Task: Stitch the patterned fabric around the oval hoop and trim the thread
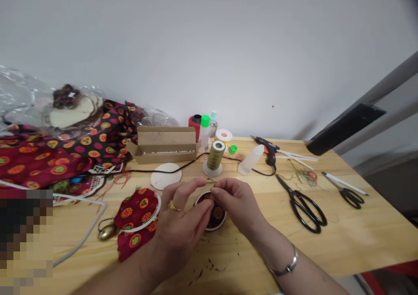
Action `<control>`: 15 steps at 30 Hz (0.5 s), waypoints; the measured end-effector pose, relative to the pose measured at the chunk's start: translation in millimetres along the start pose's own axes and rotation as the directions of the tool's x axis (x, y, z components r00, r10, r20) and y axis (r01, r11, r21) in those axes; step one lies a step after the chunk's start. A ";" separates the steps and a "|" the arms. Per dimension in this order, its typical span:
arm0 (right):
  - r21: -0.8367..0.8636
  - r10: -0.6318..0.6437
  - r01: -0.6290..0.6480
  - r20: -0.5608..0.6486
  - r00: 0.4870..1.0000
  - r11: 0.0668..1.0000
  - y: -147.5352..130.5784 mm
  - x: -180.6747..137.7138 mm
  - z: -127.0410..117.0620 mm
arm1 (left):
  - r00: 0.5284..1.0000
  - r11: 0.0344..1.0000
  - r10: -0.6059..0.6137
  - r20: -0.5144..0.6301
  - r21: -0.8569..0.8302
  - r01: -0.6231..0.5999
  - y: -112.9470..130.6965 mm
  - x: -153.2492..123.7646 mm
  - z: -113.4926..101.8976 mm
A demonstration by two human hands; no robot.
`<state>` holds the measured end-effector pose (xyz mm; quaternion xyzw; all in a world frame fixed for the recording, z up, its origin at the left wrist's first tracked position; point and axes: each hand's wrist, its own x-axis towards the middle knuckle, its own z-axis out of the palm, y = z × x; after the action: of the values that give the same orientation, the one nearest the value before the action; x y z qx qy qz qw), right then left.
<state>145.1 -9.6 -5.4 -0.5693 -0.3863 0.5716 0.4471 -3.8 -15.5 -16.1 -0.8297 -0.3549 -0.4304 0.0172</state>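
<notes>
The right hand (237, 200) pinches green string (210, 181) by a round cloth piece (218, 217); I can't tell what the left hand (178, 214) grips. The cloth looks done, the string not yet.

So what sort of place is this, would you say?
Probably a craft or sewing workspace: a spool of olive thread, a glue gun and large black-handled scissors sit on a wooden table.

Head-worn view close above table (355, 234), facing forward-down toward wall (209, 46).
</notes>
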 end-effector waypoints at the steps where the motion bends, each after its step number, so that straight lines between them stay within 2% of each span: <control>1: 0.022 0.005 -0.006 0.008 1.000 1.000 0.4 -0.1 0.3 | 1.000 0.999 0.020 -0.008 0.030 -0.019 0.4 -0.8 0.7; 6: 0.137 0.036 -0.043 0.049 0.998 0.990 4.5 0.8 1.2 | 0.990 0.988 0.106 -0.091 0.122 -0.095 1.9 -5.6 4.8; 10: 0.217 0.058 -0.071 0.068 0.996 0.973 7.4 1.1 2.7 | 0.989 0.973 0.147 -0.031 0.184 -0.139 3.1 -8.7 6.9; 13: 0.210 0.045 -0.059 0.072 0.996 0.976 8.4 1.3 3.2 | 0.994 0.982 0.109 0.008 0.156 -0.109 3.9 -8.5 7.4; 15: 0.183 0.045 -0.058 0.074 0.996 0.981 8.2 1.6 2.9 | 0.999 0.999 0.028 0.024 0.037 -0.029 3.5 -7.0 6.6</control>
<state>141.7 -10.4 -13.5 -0.5146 -0.3320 0.6361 0.4694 0.3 -19.9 -24.3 -0.8394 -0.3510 -0.4136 0.0348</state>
